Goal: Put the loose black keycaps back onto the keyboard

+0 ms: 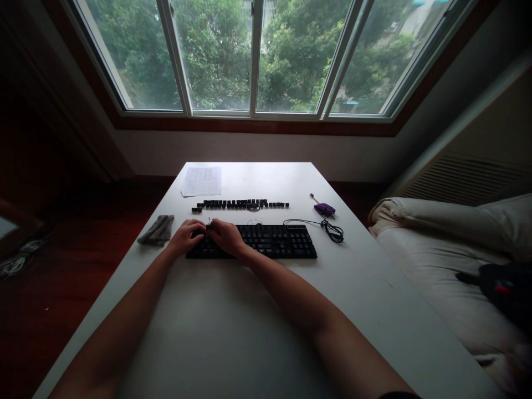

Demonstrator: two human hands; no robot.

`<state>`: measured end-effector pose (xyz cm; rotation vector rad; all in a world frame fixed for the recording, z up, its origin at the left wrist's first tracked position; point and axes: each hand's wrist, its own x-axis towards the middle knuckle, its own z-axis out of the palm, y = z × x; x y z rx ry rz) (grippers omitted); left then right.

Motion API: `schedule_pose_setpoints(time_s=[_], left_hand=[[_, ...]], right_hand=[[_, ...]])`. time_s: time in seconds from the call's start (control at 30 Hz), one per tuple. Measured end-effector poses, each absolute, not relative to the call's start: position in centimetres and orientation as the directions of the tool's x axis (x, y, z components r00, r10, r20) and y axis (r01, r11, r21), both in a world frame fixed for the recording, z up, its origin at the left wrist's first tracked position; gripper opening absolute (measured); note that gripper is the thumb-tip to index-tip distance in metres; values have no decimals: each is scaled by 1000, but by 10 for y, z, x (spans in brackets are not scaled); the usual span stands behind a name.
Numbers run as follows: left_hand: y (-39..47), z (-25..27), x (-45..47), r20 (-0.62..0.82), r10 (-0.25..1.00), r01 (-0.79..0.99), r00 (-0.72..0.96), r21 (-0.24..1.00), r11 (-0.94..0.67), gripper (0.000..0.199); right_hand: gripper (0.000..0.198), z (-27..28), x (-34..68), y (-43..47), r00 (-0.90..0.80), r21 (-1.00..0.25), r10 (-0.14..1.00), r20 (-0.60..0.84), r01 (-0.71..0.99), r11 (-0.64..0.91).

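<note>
A black keyboard (pixel 278 239) lies flat across the white table, its left part behind my hands. My left hand (pixel 187 235) is curled over its left end, thumb and fingers closed near my right fingertips; what they hold is too small to tell. My right hand (pixel 226 235) reaches over the keys with its fingers pinched together. Thin wire prongs, like those of a wire keycap puller (pixel 209 220), stick up at its fingertips. Beyond the keyboard, several loose black keycaps (pixel 235 204) stand in rows, with a dark ring-shaped thing (pixel 253 208) among them.
A grey cloth (pixel 157 230) lies left of the keyboard. Printed paper (pixel 202 181) is at the table's far left. To the right are a coiled cable (pixel 333 231), a purple cloth or pouch (pixel 325 209) and a small brush (pixel 313 197). A pale sofa (pixel 432 266) borders the table's right side.
</note>
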<state>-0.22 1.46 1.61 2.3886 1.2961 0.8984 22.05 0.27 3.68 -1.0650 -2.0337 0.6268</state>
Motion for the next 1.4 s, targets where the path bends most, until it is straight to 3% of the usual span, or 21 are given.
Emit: schedule_pose_setpoints(time_s=[0.37,0.7,0.83,1.27,1.4], left_hand=[[14,14,4,363,853,682,376,515,-519,21],[15,13,4,361,850,699,383,489,-522,20],[15,13,3,369,844,698,390,479,-532,21],[11,19,6,336,855,685,396,512,-519,22],[10,21,7,336,853,682,400,513,-522,21]], right_hand=[[24,49,217,1,-289,-777,834,471,313,547],[20,58,211,9,-276,-836,795,540,-71,543],[11,60,210,9,-286,-847,810,512,-12,532],[13,59,215,2,-210,-829,843,496,174,532],[13,54,215,1,-174,-844,855,489,155,514]])
